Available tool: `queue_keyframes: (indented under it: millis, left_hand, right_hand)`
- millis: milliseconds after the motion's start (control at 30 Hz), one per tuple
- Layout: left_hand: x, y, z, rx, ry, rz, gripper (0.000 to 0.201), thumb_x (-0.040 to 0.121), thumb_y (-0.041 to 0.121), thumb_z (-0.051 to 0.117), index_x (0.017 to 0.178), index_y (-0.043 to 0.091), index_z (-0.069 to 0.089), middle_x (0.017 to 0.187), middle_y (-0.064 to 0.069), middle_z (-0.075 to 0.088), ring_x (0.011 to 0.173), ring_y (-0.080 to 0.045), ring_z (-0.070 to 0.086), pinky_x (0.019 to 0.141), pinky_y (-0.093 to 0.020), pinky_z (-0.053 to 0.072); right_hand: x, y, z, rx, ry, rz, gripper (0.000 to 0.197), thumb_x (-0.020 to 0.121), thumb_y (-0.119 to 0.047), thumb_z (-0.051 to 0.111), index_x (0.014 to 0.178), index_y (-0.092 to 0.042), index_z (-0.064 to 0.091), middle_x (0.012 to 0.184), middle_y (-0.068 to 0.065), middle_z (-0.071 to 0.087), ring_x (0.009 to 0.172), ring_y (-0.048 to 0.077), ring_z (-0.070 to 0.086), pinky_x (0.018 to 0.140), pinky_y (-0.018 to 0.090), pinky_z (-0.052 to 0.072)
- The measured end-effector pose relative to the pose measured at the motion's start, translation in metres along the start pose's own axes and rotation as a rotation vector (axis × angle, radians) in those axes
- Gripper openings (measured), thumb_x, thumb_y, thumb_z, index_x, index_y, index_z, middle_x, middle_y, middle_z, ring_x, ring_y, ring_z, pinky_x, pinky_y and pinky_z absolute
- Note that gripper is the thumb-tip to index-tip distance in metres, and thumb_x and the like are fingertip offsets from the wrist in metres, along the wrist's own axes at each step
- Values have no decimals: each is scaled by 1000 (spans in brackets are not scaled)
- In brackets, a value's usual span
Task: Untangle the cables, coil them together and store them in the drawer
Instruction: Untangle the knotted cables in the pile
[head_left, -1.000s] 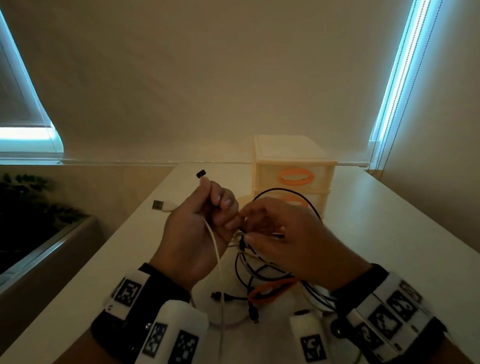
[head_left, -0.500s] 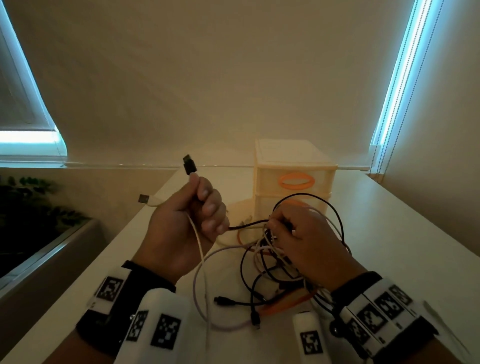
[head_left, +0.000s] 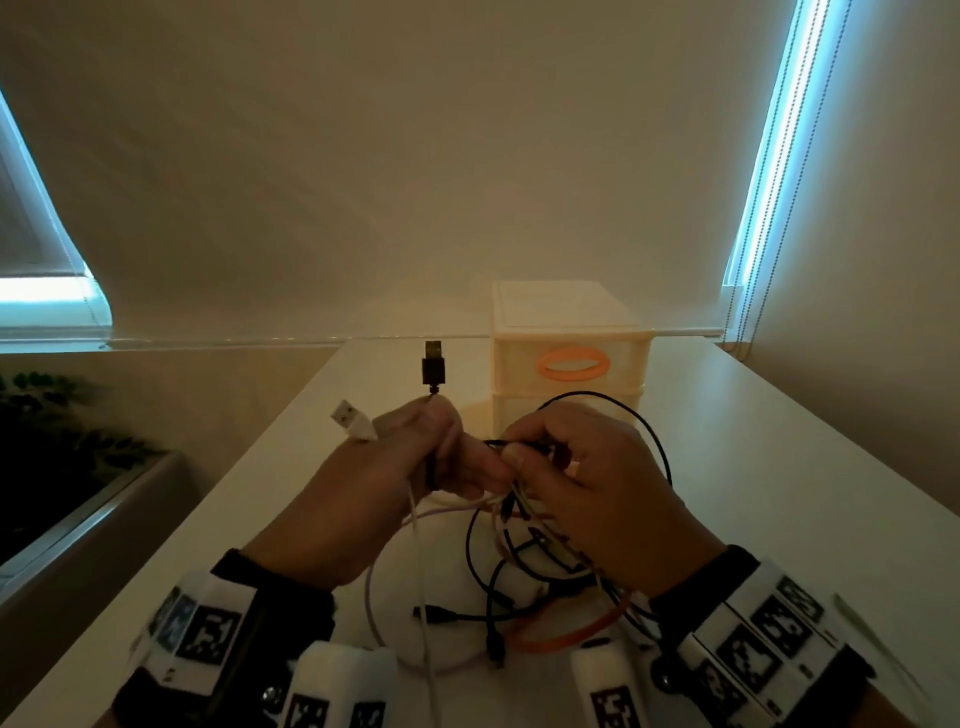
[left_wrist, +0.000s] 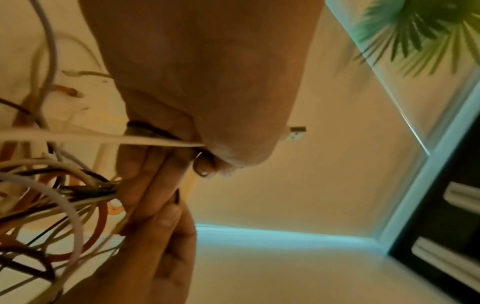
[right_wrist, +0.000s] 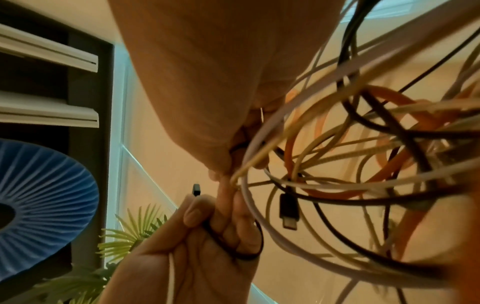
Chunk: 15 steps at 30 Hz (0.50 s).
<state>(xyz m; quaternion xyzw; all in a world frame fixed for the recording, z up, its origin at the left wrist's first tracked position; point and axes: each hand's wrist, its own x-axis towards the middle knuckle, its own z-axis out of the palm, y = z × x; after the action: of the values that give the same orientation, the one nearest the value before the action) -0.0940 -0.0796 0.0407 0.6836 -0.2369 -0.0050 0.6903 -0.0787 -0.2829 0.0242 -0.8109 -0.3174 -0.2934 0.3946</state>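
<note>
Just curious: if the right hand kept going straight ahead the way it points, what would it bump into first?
Probably the left hand, already touching its fingertips; past that, the cream plastic drawer unit. Depth is unclear.

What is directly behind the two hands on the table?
A small cream drawer unit with an orange handle stands behind the right hand. Its top drawer looks closed; the lower front is covered by that hand and a black cable loop.

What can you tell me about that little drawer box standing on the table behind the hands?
The drawer box is a small, pale cream unit that looks like plastic, standing upright on the white table near the wall. Its top drawer has an oval orange handle and looks closed. A second drawer sits below, mostly hidden by the right hand and a black cable loop. Nothing visibly touches it but the table.
</note>
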Motion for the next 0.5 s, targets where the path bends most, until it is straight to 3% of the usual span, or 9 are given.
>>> queue_keyframes:
  millis: [67,133,200,267,367,433,500]
  left_hand:
    - [0,-2,2,185,103,86,43,106,36,35,87,0,50,89,-18,74,86,-31,71,74,-37,55]
    - [1,-5,3,376,200,161,36,107,33,33,103,13,62,86,-10,75,78,-24,71,68,-34,56]
    - [4,-9,0,510,179,124,33,108,32,33,113,24,65,87,-1,76,73,-17,70,64,-27,54]
    - [6,-14,-3,648,78,40,31,108,32,37,106,27,67,86,7,76,70,-10,68,61,-18,49]
    - [5,-20,-4,826,54,50,32,108,30,40,86,25,63,76,6,71,68,-7,63,62,-15,44]
    - [4,-21,-5,855,104,98,32,107,29,40,81,21,58,72,3,66,67,-9,59,61,-18,42]
    - [6,-20,-6,834,176,134,33,107,30,39,79,24,55,67,3,60,64,-6,56,60,-17,41]
  right_hand:
    - [0,0,1,70,-26,47,17,94,-19,65,107,-23,75,90,-18,67,89,7,65,73,18,53]
    - [-1,0,1,130,-54,74,26,96,-10,63,117,-23,72,94,-17,68,93,2,66,77,14,53]
    - [-2,0,2,245,-88,112,34,98,-1,57,120,-26,64,98,-13,70,98,3,69,81,21,58]
    - [-3,1,2,317,-96,130,40,97,7,52,120,-24,58,103,-7,70,102,11,70,81,27,60]
    - [-2,10,-5,132,-22,44,40,94,8,56,116,-24,63,112,-8,67,108,10,65,87,18,52]
    - [-2,23,-10,-122,-55,-52,32,91,-1,65,111,-24,69,113,-11,67,110,7,60,91,20,48]
    - [-4,34,-11,-263,-123,-4,25,91,-17,71,111,-31,72,111,-15,68,105,6,59,91,28,50]
